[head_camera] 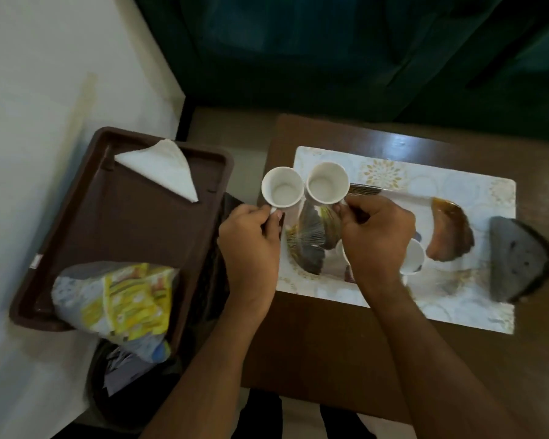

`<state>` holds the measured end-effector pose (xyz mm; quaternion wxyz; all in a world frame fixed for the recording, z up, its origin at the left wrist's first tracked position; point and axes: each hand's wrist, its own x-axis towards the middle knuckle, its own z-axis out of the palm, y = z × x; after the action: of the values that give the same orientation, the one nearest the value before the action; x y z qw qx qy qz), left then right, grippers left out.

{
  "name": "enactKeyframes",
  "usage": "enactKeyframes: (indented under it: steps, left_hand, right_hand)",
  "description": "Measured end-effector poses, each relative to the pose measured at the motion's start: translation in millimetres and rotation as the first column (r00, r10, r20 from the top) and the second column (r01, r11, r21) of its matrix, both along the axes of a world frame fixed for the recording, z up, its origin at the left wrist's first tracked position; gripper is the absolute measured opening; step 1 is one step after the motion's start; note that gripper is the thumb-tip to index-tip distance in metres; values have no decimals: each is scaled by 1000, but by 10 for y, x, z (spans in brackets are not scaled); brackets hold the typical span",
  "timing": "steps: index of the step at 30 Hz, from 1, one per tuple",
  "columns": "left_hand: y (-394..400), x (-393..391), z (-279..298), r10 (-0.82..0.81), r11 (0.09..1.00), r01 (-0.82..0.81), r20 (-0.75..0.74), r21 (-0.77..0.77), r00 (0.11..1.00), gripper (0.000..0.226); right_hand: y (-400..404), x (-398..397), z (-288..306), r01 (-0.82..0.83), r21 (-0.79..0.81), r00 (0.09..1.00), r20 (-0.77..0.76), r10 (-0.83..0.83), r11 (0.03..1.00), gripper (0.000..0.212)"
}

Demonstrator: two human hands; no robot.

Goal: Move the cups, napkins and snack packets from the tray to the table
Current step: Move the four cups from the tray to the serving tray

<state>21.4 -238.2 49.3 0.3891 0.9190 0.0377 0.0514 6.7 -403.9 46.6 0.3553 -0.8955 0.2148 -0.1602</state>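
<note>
Cups held by their handles, left cup [282,187] gripped in left hand [249,245], right cup [326,183] in right hand [375,236]

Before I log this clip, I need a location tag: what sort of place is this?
Probably a home sitting or dining corner: a wooden table with a floral placemat, dark curtains and a serving tray.
</note>
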Motion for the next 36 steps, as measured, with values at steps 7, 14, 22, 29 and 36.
enactKeyframes:
  steps: [7, 14, 22, 29, 36]
  left_hand:
    - [-738, 17, -165, -203, 977, 205, -38, 66, 978, 12]
    - [-1055, 190, -339, -349, 918, 358, -78, 169, 934, 10]
    - [-1068, 361, -487, -393, 892, 404, -97, 201, 915, 12]
    - [-1136, 362, -402, -308, 922, 333, -147, 197, 940, 16]
    - [-1477, 133, -106, -44, 920, 123, -215, 371, 976, 49]
  right_hand:
    - [-1015, -282, -56, 36, -2, 994, -105, -36, 999, 8]
    - [-1564, -316, -225, -14, 6, 975, -220, 15, 1000, 6]
    - [-1704, -266, -415, -83, 29, 945, -314, 88, 996, 3]
    - [-1715, -170, -350, -81, 40, 911, -403, 90, 996, 14]
    - [-1417, -140, -35, -23, -197, 939, -340, -47, 980, 48]
